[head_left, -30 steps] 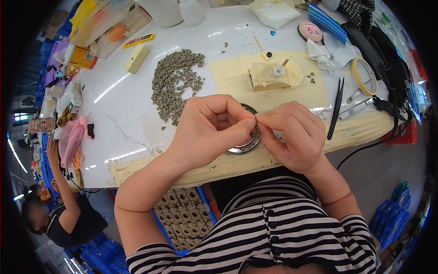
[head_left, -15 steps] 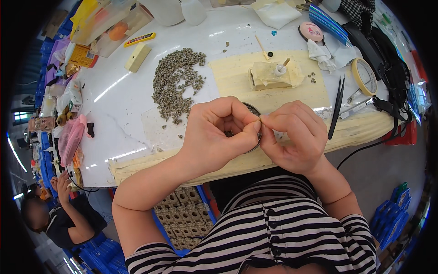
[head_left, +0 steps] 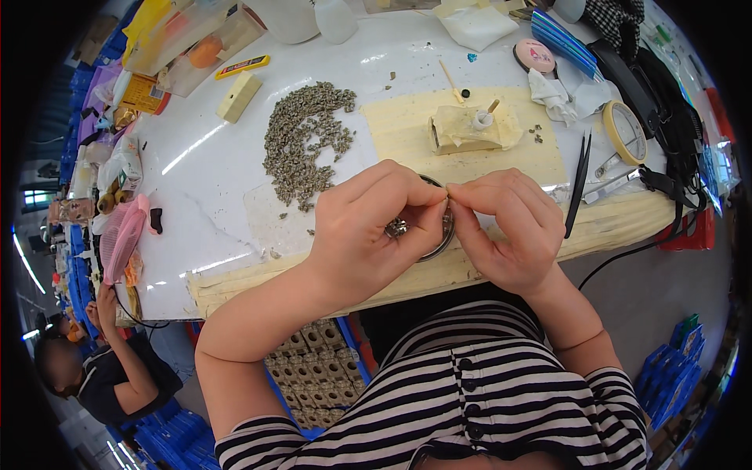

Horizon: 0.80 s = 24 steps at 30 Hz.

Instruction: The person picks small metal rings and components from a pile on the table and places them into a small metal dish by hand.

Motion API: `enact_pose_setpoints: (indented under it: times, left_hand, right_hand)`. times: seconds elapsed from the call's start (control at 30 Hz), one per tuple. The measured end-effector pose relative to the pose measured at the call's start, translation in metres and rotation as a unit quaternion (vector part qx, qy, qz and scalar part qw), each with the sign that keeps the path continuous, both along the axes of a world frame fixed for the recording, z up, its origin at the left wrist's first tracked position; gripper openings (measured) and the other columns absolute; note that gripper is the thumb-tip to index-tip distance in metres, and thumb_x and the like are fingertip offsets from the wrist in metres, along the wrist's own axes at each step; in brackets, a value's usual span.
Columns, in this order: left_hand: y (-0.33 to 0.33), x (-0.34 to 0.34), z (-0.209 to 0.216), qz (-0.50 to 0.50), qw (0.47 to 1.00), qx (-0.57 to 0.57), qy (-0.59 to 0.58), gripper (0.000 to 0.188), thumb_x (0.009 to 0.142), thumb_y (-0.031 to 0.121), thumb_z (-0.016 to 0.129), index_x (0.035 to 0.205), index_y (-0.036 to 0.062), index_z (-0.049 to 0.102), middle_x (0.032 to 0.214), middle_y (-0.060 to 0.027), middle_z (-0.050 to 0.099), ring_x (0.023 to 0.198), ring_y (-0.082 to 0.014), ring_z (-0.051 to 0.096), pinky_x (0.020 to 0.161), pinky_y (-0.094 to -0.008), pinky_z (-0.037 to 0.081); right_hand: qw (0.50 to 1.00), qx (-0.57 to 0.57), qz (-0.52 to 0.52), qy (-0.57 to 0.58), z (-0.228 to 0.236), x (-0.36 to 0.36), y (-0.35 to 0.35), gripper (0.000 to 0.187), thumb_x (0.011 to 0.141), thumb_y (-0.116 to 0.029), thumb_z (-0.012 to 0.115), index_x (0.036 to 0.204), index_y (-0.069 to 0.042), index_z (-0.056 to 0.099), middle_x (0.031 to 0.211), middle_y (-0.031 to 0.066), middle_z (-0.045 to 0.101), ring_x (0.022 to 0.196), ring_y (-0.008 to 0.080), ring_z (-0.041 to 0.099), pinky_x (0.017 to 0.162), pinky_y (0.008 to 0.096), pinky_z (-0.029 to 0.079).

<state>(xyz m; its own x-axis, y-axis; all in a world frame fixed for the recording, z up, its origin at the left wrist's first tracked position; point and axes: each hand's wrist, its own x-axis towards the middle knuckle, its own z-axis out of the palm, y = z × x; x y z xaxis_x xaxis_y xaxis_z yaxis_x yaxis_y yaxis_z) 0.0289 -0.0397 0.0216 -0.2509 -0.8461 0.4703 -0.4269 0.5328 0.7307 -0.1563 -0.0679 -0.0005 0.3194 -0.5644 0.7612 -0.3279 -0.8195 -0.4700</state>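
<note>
Thumb and forefinger of my left hand (head_left: 376,231) are pinched together at the middle of the table's near side. The fingertips of my right hand (head_left: 509,223) meet them in a pinch as well. Whatever lies between the tips is too small to make out. Under my hands is a round dark-rimmed dish (head_left: 448,231) with shiny metal bits in it, mostly hidden by the left hand. A spread heap of small grey metal parts (head_left: 301,149) lies beyond my left hand. Black tweezers (head_left: 578,184) rest to the right of my right hand.
A tape-covered block (head_left: 462,135) with a short stick stands on yellowish paper (head_left: 392,125). Rolled tape (head_left: 625,131) and a black bag lie at right. A pale block (head_left: 238,98) sits at far left. Below the table edge is a blue crate of metal blocks (head_left: 317,364). Another person (head_left: 117,368) is at left.
Both hands have shifted slightly away from me, and the left fingers have opened a wider gap above the dish, showing more metal bits. The fingertips still meet.
</note>
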Motion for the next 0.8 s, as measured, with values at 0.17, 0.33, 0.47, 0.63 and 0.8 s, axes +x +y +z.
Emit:
enact_pose_setpoints:
  times: [0.17,0.33,0.47,0.63,0.8]
  left_hand:
    - [-0.0037,0.0008,0.0002,0.007,0.989,-0.11,-0.097,0.017,0.075,-0.008,0.074,0.089,-0.0007,0.068,0.079,-0.0106,0.066,0.066,-0.0177,0.064,0.056,-0.0266,0.051]
    - [-0.0038,0.0,-0.0025,0.0,0.987,-0.134,-0.089,0.02,0.071,-0.009,0.074,0.087,-0.0001,0.067,0.075,-0.0093,0.066,0.063,-0.0188,0.063,0.054,-0.0268,0.05]
    - [-0.0042,-0.0017,-0.0042,-0.005,0.988,-0.137,-0.074,0.02,0.07,-0.009,0.074,0.086,0.0001,0.066,0.075,-0.0095,0.066,0.062,-0.0186,0.063,0.053,-0.0267,0.05]
    - [-0.0051,-0.0032,-0.0087,0.004,0.984,-0.167,-0.068,0.02,0.069,-0.004,0.076,0.086,0.0021,0.066,0.074,-0.0077,0.064,0.062,-0.0201,0.063,0.053,-0.0294,0.05]
    - [-0.0048,-0.0031,-0.0062,0.017,0.987,-0.145,-0.062,0.02,0.07,-0.002,0.077,0.086,0.003,0.066,0.074,-0.0066,0.063,0.062,-0.0207,0.062,0.053,-0.0306,0.05]
  right_hand:
    - [1.0,0.009,-0.004,0.007,0.0005,-0.0005,0.0007,0.023,0.067,0.008,0.075,0.087,0.0,0.067,0.075,0.0106,0.065,0.064,0.0266,0.063,0.056,0.0332,0.05]
    - [1.0,0.025,0.001,0.007,0.0019,0.0004,0.0035,0.021,0.067,0.007,0.074,0.085,-0.001,0.066,0.074,0.0104,0.063,0.063,0.0269,0.062,0.056,0.0335,0.05]
    - [0.999,0.036,0.015,0.003,0.0024,-0.0013,0.003,0.022,0.066,0.006,0.073,0.085,-0.001,0.066,0.073,0.0101,0.063,0.063,0.0267,0.062,0.056,0.0338,0.049]
    - [0.998,0.06,0.027,-0.014,0.0033,-0.0029,0.0031,0.021,0.066,0.006,0.073,0.084,-0.001,0.066,0.072,0.0097,0.063,0.063,0.0268,0.062,0.056,0.0338,0.049]
    - [0.998,0.06,0.014,-0.024,0.0013,-0.0021,0.0023,0.02,0.067,0.006,0.074,0.084,-0.001,0.067,0.073,0.0097,0.064,0.063,0.0264,0.063,0.056,0.0333,0.049]
